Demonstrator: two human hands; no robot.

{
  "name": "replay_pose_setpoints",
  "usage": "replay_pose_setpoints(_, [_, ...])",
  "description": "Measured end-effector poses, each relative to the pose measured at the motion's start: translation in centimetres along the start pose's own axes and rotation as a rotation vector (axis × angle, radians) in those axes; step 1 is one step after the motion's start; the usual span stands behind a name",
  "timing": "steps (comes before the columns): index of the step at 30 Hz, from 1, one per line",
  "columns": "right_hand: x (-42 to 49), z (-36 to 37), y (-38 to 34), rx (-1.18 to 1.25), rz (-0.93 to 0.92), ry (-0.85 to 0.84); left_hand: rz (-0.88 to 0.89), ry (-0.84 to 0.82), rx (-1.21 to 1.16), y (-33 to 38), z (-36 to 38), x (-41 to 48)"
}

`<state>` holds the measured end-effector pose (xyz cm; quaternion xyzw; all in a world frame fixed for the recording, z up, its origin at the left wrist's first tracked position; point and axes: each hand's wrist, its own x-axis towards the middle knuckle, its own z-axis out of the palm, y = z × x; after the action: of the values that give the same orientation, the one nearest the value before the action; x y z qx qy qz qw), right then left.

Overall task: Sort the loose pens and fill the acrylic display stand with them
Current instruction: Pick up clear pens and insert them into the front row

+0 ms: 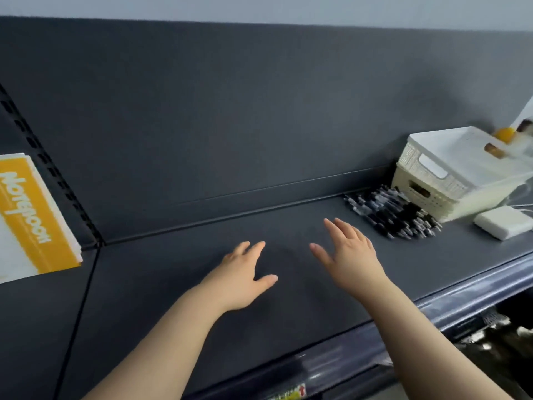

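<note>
Black loose pens (392,216) lie heaped on the shelf (187,298), against the white baskets (432,180). My left hand (242,275) and right hand (350,255) hover nearby, grip released and holding nothing. I would reach right and gather pens parallel, a few at a time.

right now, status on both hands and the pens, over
Left hand and right hand open over the shelf, holding nothing. Pens heaped loose at right, beside the white baskets, untouched. Nothing between right hand and pile.
</note>
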<state>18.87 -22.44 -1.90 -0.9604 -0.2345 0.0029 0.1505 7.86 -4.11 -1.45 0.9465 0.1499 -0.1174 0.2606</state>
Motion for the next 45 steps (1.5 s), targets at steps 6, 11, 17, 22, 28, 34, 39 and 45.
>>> replay_pose_setpoints(6, [5.3, -3.1, 9.7, -0.017, -0.021, 0.035, -0.066, -0.029, -0.041, 8.2, 3.2, 6.0])
replay_pose_setpoints(11, [9.1, -4.8, 16.0, 0.039, 0.074, 0.117, -0.067, -0.044, -0.076, 14.4, 5.0, 10.9])
replay_pose_setpoints(17, [12.5, -4.1, 20.8, 0.134, 0.21, -0.077, -0.068, 0.011, -0.248, 20.6, 6.5, 16.6])
replay_pose_setpoints(22, [13.5, -4.2, 21.1, 0.027, 0.263, -0.17, -0.189, 0.099, -0.459, 23.4, 7.4, 19.4])
replay_pose_setpoints(28, [14.4, -3.6, 20.2, 0.02, 0.29, -0.234, -0.254, 0.18, -0.541, 24.4, 7.9, 20.9])
replay_pose_setpoints(34, [14.6, -3.6, 19.9, 0.03, 0.275, -0.243, -0.284, 0.231, -0.57, 24.9, 8.3, 21.6])
replay_pose_setpoints(39, [15.0, -3.8, 20.0, 0.023, 0.3, -0.272, -0.288, 0.24, -0.564, 25.0, 8.3, 21.7])
replay_pose_setpoints(45, [15.4, -3.9, 20.3, 0.064, 0.288, -0.28, -0.288, 0.259, -0.561, 25.0, 8.5, 21.8])
